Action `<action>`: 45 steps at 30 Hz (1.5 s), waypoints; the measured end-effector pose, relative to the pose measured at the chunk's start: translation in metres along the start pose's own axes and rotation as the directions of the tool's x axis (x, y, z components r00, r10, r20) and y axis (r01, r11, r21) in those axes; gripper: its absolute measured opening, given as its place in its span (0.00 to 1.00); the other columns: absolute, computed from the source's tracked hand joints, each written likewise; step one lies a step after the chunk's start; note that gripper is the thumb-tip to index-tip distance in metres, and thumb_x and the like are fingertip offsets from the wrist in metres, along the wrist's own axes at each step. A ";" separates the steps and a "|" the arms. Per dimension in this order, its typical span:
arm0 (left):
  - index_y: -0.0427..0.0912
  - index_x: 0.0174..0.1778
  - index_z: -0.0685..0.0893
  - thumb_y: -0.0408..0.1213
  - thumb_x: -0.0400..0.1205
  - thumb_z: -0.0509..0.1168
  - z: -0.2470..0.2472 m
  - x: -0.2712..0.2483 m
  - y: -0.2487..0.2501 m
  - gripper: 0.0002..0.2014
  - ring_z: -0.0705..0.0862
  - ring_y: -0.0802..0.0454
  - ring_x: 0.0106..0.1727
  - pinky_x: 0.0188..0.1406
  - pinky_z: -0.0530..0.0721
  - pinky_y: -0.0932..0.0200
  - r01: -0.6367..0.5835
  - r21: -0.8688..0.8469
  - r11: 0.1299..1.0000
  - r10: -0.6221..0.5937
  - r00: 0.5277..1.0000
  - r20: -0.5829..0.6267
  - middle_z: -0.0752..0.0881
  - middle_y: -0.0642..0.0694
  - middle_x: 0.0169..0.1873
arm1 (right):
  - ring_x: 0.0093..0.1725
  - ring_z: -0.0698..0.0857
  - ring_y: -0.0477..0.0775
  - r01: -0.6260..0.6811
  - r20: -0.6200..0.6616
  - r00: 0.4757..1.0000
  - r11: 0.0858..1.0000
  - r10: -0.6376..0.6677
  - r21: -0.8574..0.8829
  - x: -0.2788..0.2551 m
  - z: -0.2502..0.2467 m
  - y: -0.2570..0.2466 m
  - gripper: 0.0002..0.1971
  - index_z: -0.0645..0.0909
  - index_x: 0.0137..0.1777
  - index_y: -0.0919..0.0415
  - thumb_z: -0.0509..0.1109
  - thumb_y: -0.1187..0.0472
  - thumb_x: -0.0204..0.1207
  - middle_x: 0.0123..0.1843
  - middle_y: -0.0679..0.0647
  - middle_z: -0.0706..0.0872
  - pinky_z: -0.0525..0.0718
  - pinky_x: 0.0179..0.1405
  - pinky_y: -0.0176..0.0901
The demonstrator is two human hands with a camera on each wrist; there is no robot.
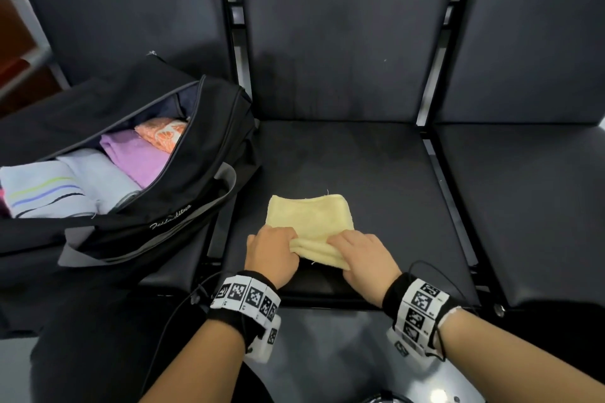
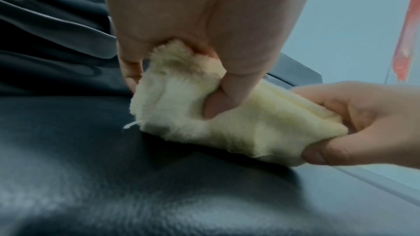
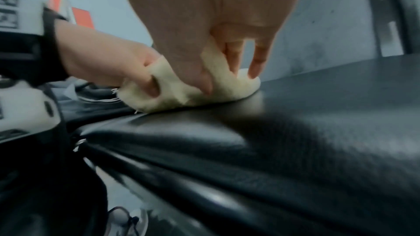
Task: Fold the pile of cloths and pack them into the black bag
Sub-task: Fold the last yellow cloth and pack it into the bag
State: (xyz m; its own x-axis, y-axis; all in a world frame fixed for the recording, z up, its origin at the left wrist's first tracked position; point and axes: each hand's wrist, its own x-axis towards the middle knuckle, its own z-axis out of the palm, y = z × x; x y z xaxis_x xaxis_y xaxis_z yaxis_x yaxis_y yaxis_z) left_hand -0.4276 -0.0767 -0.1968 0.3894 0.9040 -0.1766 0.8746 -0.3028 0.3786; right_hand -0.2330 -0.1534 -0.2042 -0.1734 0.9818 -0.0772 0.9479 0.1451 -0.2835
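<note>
An open black fabric duffel bag (image 1: pixel 137 206) is seen on the left seat, with folded cloths (image 1: pixel 98 173) packed inside. On the middle black padded seat (image 1: pixel 360 157), a pale yellow fluffy cloth (image 1: pixel 311 216) is pinched at its near edge by the left hand (image 1: pixel 270 253) and the right hand (image 1: pixel 366 260), fingers curled.

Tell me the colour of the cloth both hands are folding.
Pale yellow fluffy cloth; clearest in the head view.

Black padded bench surface (image 1: pixel 376 154) carrying an open black bag (image 1: pixel 209 154) and, beside it, a yellow cloth (image 1: pixel 311 214).
</note>
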 end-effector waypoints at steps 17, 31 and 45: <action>0.46 0.45 0.88 0.37 0.78 0.74 -0.017 0.013 -0.020 0.03 0.90 0.42 0.47 0.51 0.88 0.42 0.160 -0.610 0.776 -0.130 0.987 0.093 0.92 0.44 0.41 | 0.48 0.85 0.52 -0.301 -0.010 0.892 0.610 0.452 0.733 0.003 -0.024 0.050 0.06 0.79 0.51 0.48 0.74 0.54 0.78 0.46 0.50 0.88 0.82 0.48 0.46; 0.51 0.51 0.80 0.46 0.83 0.68 0.011 0.024 -0.015 0.05 0.84 0.51 0.48 0.46 0.77 0.58 0.223 -0.420 0.880 -0.240 0.971 0.013 0.85 0.53 0.42 | 0.69 0.80 0.52 -0.495 0.255 0.866 0.666 0.430 0.559 0.022 -0.009 0.064 0.28 0.72 0.79 0.46 0.72 0.49 0.79 0.68 0.49 0.81 0.75 0.71 0.44; 0.54 0.71 0.81 0.35 0.73 0.67 -0.019 0.006 -0.002 0.28 0.76 0.51 0.70 0.71 0.73 0.61 0.108 -0.412 0.905 -0.093 0.994 0.056 0.80 0.53 0.65 | 0.39 0.80 0.46 -0.281 0.094 0.956 0.767 0.279 0.577 0.009 -0.062 0.035 0.11 0.80 0.44 0.53 0.80 0.58 0.68 0.40 0.51 0.85 0.81 0.43 0.47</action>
State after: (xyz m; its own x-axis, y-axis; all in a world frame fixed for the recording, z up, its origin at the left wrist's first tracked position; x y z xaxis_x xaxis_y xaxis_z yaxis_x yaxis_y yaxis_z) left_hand -0.4328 -0.0652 -0.1809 0.3220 0.9100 -0.2613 0.7143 -0.0523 0.6979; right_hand -0.1848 -0.1322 -0.1559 0.0731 0.9673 -0.2430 0.6217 -0.2347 -0.7473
